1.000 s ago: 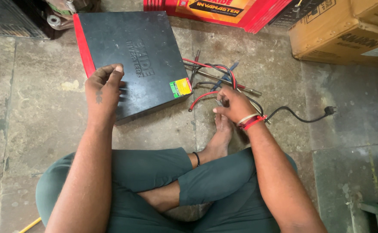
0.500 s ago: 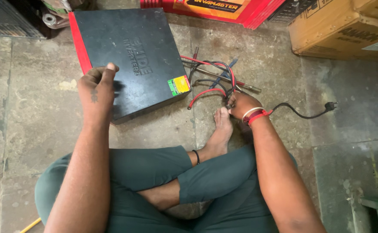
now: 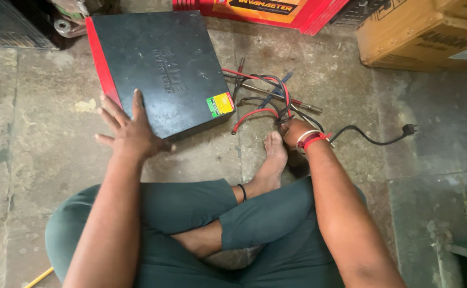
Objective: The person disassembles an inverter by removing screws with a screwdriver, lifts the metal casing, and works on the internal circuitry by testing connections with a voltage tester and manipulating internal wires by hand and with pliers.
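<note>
Left hand (image 3: 129, 133) at box (image 3: 159, 69) edge

Box (image 3: 161, 69) on floor (image 3: 47, 160), cables (image 3: 268, 98) right of it

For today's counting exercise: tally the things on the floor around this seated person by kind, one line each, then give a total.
Black box with red edge: 1
Red case: 1
Cardboard box: 1
Bundle of red and black wires: 1
Black cord with plug: 1
Total: 5
The left hand rests on the black box; the right hand is at the wires.
</note>
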